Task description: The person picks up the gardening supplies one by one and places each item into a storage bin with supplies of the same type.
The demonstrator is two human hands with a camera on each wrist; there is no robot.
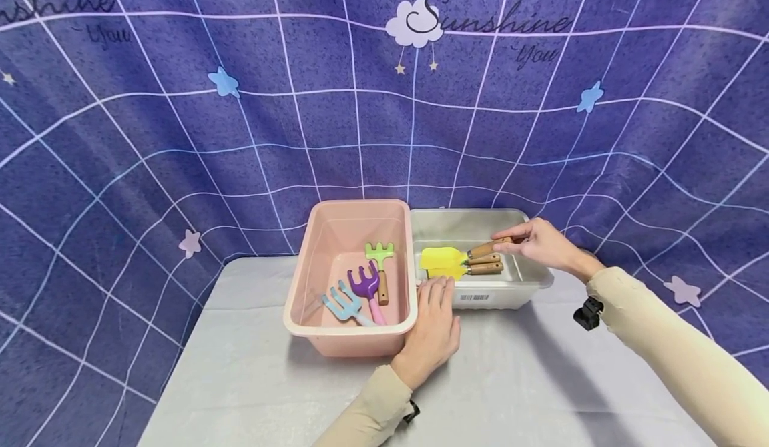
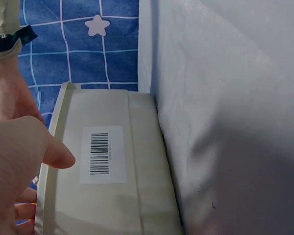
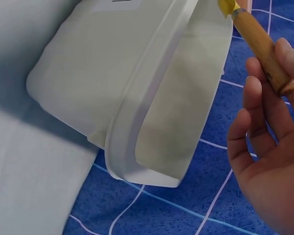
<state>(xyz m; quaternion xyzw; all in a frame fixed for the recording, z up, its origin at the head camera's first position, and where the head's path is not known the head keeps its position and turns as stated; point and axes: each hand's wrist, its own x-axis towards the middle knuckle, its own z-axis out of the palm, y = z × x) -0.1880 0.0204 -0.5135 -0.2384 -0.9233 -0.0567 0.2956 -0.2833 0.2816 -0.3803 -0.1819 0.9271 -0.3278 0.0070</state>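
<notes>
My right hand [image 1: 541, 243] pinches the wooden handle [image 3: 258, 44] of a yellow hand trowel [image 1: 489, 247] between thumb and fingers, at the white bin's right end. Beneath it inside the white bin [image 1: 501, 295], two more wooden handles [image 1: 485, 269] show, with yellow blades [image 1: 443, 260] overlapping. My left hand [image 1: 429, 330] holds the white bin's front rim near its left corner. In the left wrist view, the thumb [image 2: 59, 152] lies outside the wall and fingertips show past the rim.
Left of the white bin, touching or nearly so, stands a pink bin [image 1: 300, 287]. In it lie a green rake [image 1: 380, 252], a purple fork [image 1: 364, 283] and a light-blue fork [image 1: 344, 303]. A pale cloth [image 1: 240, 367] covers the table; a blue patterned curtain [image 1: 384, 140] hangs behind.
</notes>
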